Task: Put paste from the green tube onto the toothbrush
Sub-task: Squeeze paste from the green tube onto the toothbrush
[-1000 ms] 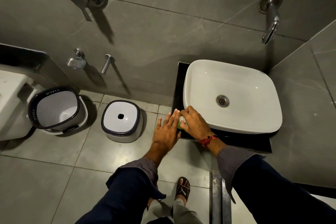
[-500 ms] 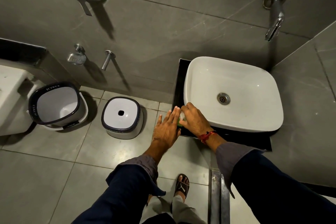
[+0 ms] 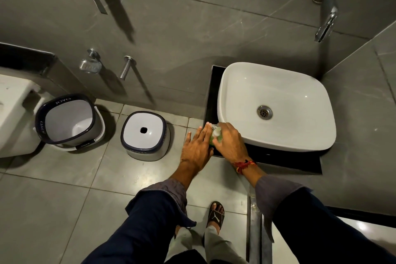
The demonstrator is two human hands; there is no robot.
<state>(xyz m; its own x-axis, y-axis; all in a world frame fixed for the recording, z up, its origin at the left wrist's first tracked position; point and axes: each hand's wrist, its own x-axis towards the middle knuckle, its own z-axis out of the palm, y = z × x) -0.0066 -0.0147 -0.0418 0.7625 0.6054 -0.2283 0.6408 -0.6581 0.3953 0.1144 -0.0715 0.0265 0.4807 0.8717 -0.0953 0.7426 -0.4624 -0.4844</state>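
Pickup step: my right hand [image 3: 230, 141] closes around the green tube [image 3: 215, 137] at the worktop [image 3: 278, 159] corner beside the basin [image 3: 276, 92]. Left hand [image 3: 196, 149] spread flat, fingers touching the tube. Toothbrush not visible. Next: lift, uncap.

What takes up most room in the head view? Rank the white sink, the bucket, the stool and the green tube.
1. white sink
2. bucket, though it sits farther below the camera
3. stool, close to the bucket
4. green tube, mostly hidden between both hands
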